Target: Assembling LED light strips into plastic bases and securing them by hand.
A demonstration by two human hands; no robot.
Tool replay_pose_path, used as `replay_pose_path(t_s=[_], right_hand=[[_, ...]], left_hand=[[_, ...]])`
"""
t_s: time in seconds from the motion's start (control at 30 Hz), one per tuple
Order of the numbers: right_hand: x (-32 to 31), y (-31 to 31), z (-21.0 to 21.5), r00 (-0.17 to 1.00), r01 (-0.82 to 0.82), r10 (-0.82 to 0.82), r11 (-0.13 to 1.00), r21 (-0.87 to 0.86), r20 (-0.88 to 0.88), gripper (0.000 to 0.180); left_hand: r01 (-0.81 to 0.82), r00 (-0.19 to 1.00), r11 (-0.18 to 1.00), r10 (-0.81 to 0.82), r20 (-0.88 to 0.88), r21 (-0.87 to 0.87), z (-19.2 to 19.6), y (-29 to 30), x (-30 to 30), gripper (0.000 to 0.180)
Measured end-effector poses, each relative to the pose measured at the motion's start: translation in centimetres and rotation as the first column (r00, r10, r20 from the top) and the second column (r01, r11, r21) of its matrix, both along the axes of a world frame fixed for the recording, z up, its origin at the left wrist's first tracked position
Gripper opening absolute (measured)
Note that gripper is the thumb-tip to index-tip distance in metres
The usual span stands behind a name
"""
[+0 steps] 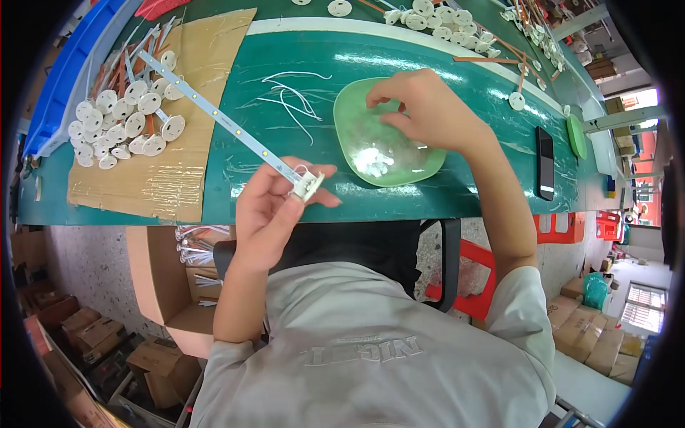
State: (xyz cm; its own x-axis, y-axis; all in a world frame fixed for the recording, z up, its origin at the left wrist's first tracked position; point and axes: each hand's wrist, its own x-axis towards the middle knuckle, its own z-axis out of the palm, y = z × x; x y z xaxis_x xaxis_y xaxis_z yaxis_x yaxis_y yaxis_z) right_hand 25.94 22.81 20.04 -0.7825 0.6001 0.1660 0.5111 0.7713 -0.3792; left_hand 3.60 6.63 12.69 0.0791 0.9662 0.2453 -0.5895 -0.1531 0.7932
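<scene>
Illumination is bright across the table [492,87], with glare streaks on its far surface. The barred window [644,308] at right is overexposed. The white patch inside the bowl [348,135] lacks detail. Boxes [163,359] at lower left are dim. Fisheye distortion bends straight edges; black vignetting borders both sides.

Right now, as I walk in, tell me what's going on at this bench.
A person is working with both hands at a green table. The left hand holds a light strip by the white fitting at its near end. The right hand reaches into a green bowl with small white pieces in it; whether the fingertips grip one is hard to tell. White discs lie heaped on cardboard to the left.
</scene>
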Motion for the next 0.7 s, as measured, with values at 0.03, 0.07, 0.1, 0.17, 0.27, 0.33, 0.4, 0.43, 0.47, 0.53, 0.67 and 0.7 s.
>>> replay_pose_path(t_s=[0.03,0.07,0.1,0.17,0.27,0.33,0.4,0.43,0.47,0.53,0.67,0.7], right_hand=[[-0.2,0.4,-0.2,1.000,-0.030,0.030,0.999,-0.036,0.001,0.022],[-0.3,0.8,-0.3,0.998,-0.057,0.057,0.996,-0.072,0.000,0.022],[-0.5,0.8,-0.4,0.998,-0.059,0.059,0.995,-0.078,0.005,0.022],[-0.9,0.9,-0.4,0.999,-0.019,0.021,0.998,-0.067,0.034,0.021],[-1.3,1.0,-0.3,0.999,-0.011,0.017,0.993,-0.114,0.050,0.021],[-1.3,1.4,-0.5,0.998,-0.014,0.022,0.989,-0.145,0.053,0.021],[-1.4,1.5,-0.5,0.998,-0.014,0.025,0.985,-0.170,0.060,0.022],[-1.5,1.4,-0.2,0.996,-0.010,0.024,0.987,-0.161,0.083,0.021],[-1.6,1.1,0.0,0.994,-0.006,0.022,0.988,-0.152,0.104,0.020],[-1.2,0.6,-0.2,0.997,-0.010,0.017,0.995,-0.097,0.079,0.017],[0.3,-2.3,0.6,0.991,0.022,-0.016,0.998,0.050,-0.130,0.013],[0.8,-3.7,0.8,0.990,0.024,-0.017,0.999,0.049,-0.141,0.013]], left_hand=[[0.011,1.000,1.000,-0.011,0.009,-0.002,0.0,0.0,0.0,0.032],[0.023,1.000,1.000,-0.023,0.018,-0.004,0.0,0.1,0.0,0.032],[0.028,0.999,1.000,-0.028,0.033,0.003,-0.1,0.1,-0.2,0.033],[0.059,0.998,0.998,-0.059,0.037,0.008,-0.4,0.3,-0.6,0.037],[0.073,0.997,0.997,-0.073,0.025,-0.001,-0.4,0.3,-0.3,0.042],[0.047,0.999,0.999,-0.047,-0.004,-0.024,0.0,0.3,-0.1,0.043],[0.064,0.996,0.997,-0.066,-0.062,-0.040,0.3,0.4,-0.1,0.043],[0.065,0.996,0.997,-0.067,-0.062,-0.038,0.2,0.3,-0.1,0.043],[0.060,0.995,0.997,-0.063,-0.075,-0.042,0.3,0.3,-0.2,0.043],[0.056,0.994,0.998,-0.059,-0.091,-0.040,0.4,0.2,-0.3,0.042],[0.062,0.996,0.998,-0.064,-0.067,-0.033,-0.1,-0.1,-0.7,0.041],[0.075,0.996,0.997,-0.076,-0.056,-0.024,-0.2,-0.1,-0.6,0.041]])
